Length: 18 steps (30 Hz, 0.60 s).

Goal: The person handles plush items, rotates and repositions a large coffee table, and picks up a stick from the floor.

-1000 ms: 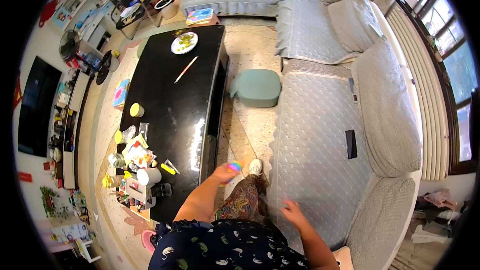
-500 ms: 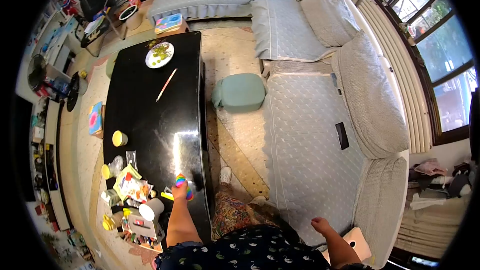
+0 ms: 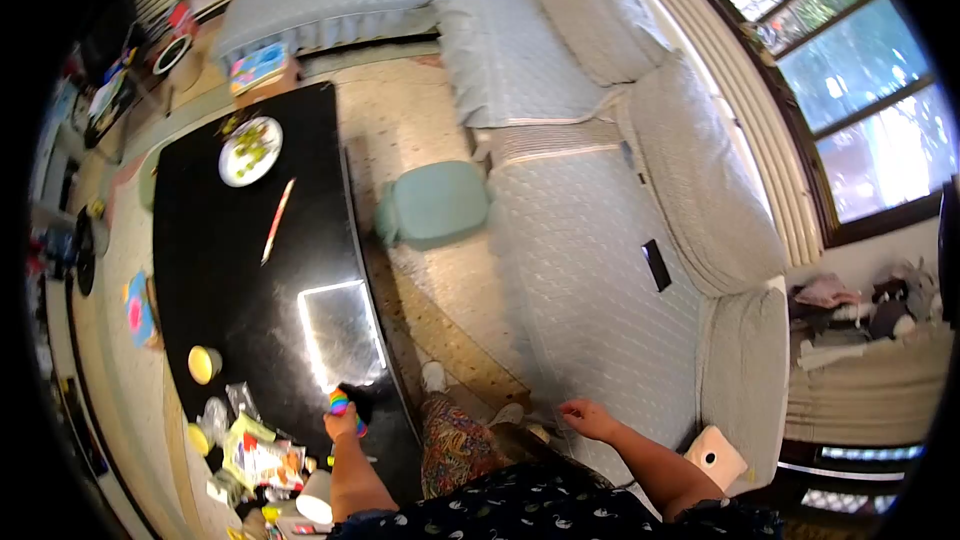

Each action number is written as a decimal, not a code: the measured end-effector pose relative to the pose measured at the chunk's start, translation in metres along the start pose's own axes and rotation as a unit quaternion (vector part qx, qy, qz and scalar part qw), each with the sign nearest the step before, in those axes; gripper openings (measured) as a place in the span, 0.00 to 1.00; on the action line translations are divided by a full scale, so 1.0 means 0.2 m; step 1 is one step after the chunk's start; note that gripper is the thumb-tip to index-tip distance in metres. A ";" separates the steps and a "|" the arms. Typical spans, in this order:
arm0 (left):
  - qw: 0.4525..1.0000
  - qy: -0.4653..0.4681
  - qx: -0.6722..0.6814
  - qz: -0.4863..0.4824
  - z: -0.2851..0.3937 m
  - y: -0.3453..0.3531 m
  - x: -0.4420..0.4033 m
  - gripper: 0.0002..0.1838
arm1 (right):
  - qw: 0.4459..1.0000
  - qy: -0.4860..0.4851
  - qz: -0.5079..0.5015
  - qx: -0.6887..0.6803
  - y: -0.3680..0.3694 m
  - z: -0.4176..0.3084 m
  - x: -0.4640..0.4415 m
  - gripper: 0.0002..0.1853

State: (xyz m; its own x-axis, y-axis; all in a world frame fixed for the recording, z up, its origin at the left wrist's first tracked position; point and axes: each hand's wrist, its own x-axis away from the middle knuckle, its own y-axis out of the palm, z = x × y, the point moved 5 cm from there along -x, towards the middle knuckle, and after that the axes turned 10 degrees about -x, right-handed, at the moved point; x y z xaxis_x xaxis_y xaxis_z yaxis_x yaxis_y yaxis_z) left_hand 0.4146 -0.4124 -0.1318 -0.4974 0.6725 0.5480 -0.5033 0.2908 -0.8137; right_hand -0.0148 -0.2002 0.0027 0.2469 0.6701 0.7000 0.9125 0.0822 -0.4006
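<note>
My left hand [image 3: 342, 424] is closed around a rainbow-striped object [image 3: 338, 401] above the near end of the black table [image 3: 235, 285]. Its coloured ends stick out on both sides of the fist; its exact kind is unclear. My right hand [image 3: 588, 420] hovers over the near edge of the grey sofa [image 3: 610, 340], holding nothing, its fingers loosely bent and slightly apart. Left of my left hand lie a yellow-and-white snack packet [image 3: 262, 460] and a white cup [image 3: 315, 497]. A yellow cup [image 3: 204, 365] stands farther up the table.
A plate of green grapes [image 3: 250, 152] and a red-and-white stick [image 3: 278, 221] lie toward the table's far end. A green stool [image 3: 436, 204] stands between table and sofa. A dark phone [image 3: 656, 265] and a pink tissue box [image 3: 716, 458] are on the sofa.
The view has turned and shifted, so the table sits lower and farther left. My right hand has come inward, closer to my legs. My left hand still grips the rainbow-striped object.
</note>
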 end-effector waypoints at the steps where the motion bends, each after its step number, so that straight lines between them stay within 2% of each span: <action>1: 1.000 0.018 0.023 0.010 -0.01 0.01 -0.02 0.31 | 1.000 0.001 -0.002 0.017 -0.01 0.01 0.00 0.15; 2: 0.999 0.026 0.004 0.032 -0.04 0.05 -0.08 0.30 | 1.000 0.008 0.011 0.014 -0.02 0.03 -0.01 0.15; 5: 1.000 0.005 0.008 0.011 -0.02 0.05 -0.11 0.32 | 0.999 0.011 0.032 -0.030 -0.03 0.10 -0.01 0.15; 9: 0.999 -0.011 0.036 0.023 -0.02 0.05 -0.14 0.33 | 0.999 0.041 0.018 0.016 -0.03 0.17 -0.01 0.13; 11: 0.994 -0.059 0.071 0.051 -0.03 0.04 -0.13 0.33 | 0.998 0.051 0.020 0.026 -0.02 0.18 0.00 0.13; 13: 0.995 -0.058 0.056 0.051 -0.02 0.04 -0.14 0.34 | 0.996 0.078 0.023 0.021 -0.01 0.18 0.00 0.13; 15: 0.990 -0.112 0.071 0.040 -0.08 0.09 -0.19 0.34 | 0.997 0.067 0.014 0.039 -0.01 0.14 0.00 0.13; 18: 0.985 -0.134 0.106 0.039 -0.12 0.13 -0.23 0.37 | 0.997 0.068 0.001 0.028 0.00 0.15 -0.01 0.13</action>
State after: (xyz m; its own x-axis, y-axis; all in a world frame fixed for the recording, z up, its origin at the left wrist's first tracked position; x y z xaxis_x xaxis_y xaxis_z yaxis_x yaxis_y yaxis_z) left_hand 0.4412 -0.4200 -0.1826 -0.6951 0.4746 0.5399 -0.5777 0.0782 -0.8125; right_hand -0.0253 -0.1787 -0.0164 0.2933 0.5641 0.7718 0.8935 0.1253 -0.4311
